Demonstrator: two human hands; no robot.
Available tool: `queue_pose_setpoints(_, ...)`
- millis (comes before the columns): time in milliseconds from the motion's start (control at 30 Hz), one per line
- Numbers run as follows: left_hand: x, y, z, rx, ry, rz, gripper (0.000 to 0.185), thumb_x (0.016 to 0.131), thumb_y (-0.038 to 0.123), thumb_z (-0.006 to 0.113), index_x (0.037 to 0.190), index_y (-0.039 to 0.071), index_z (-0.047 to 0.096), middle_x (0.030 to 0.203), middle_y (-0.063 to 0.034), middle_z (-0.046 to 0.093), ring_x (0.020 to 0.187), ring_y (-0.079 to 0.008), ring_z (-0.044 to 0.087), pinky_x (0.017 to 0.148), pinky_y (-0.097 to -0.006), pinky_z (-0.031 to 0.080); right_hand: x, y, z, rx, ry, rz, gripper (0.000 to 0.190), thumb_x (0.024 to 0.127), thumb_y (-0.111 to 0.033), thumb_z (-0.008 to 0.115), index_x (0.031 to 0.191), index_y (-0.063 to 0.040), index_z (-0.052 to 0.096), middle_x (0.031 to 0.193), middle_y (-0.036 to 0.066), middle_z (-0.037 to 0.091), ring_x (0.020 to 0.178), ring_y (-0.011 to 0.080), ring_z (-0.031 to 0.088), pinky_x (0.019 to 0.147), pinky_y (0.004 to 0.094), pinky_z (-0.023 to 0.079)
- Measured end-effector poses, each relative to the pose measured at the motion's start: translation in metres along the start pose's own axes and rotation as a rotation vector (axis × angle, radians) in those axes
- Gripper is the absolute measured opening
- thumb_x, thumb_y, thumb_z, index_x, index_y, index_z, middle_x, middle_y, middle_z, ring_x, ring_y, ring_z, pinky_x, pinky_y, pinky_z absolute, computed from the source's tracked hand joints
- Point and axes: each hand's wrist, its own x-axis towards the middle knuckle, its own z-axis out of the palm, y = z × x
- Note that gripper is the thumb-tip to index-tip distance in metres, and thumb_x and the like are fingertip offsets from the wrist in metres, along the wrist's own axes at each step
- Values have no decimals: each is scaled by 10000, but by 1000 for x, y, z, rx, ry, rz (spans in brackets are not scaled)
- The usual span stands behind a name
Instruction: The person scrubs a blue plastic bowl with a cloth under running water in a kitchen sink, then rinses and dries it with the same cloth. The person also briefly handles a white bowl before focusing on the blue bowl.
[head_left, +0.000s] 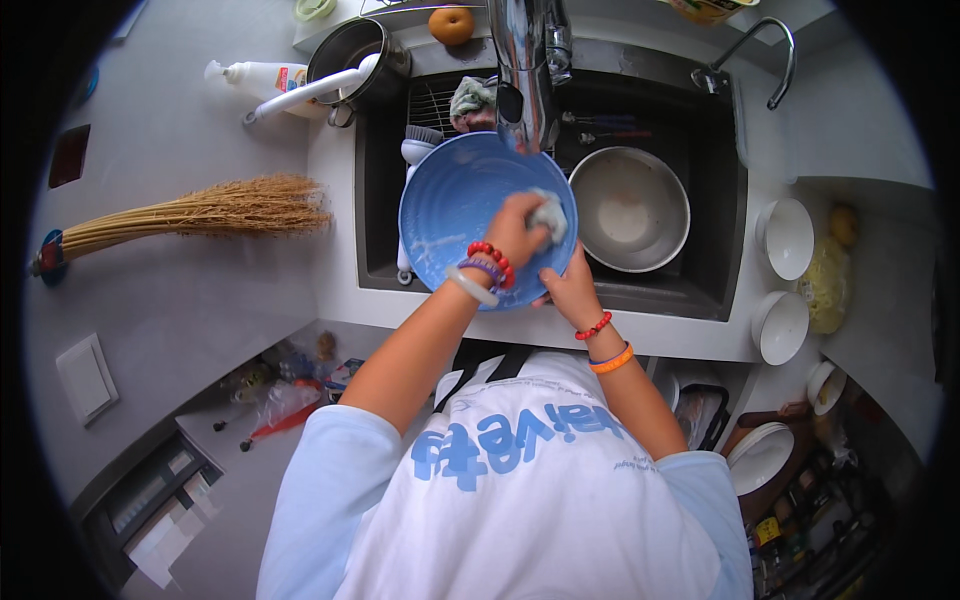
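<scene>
My left hand (513, 226) presses a pale, wadded cloth (550, 216) against the inner wall of a blue basin (454, 199). White suds streak the basin's inside. With the thumb over the near right rim and fingers beneath, my right hand (574, 283) grips the basin, which is tilted over the dark sink (705, 262). Directly above its far edge is the chrome faucet (521, 75). A stainless steel bowl (630, 206) rests in the sink to the right, close to the basin. The hand with the cloth is slightly blurred.
On the left are a scrub brush (421, 142), a metal pot (390, 64) with a white-handled tool (307, 94), a pump bottle (262, 79) and a straw whisk broom (202, 206). White bowls (787, 240) line the right counter. A small curved tap (784, 56) stands back right.
</scene>
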Motion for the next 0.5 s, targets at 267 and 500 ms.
queue_pose_setpoints(267, 14, 6, 6, -281, -107, -53, 308, 752, 44, 632, 1056, 16, 600, 991, -66, 602, 904, -142, 577, 812, -284, 467, -3, 8, 4, 30, 39, -43, 645, 765, 47, 474, 1341, -10, 189, 1134, 199, 490, 758, 306, 652, 470, 331, 590)
queue_pose_setpoints(500, 53, -3, 10, -21, 402, -5, 218, 722, 79, 634, 923, 7, 593, 902, -145, 569, 813, -304, 563, 696, -380, 467, -4, 2, 4, -7, 122, 2, 564, 795, 10, 477, 1320, -16, 273, 1048, 156, 530, 695, 246, 644, 428, 288, 565)
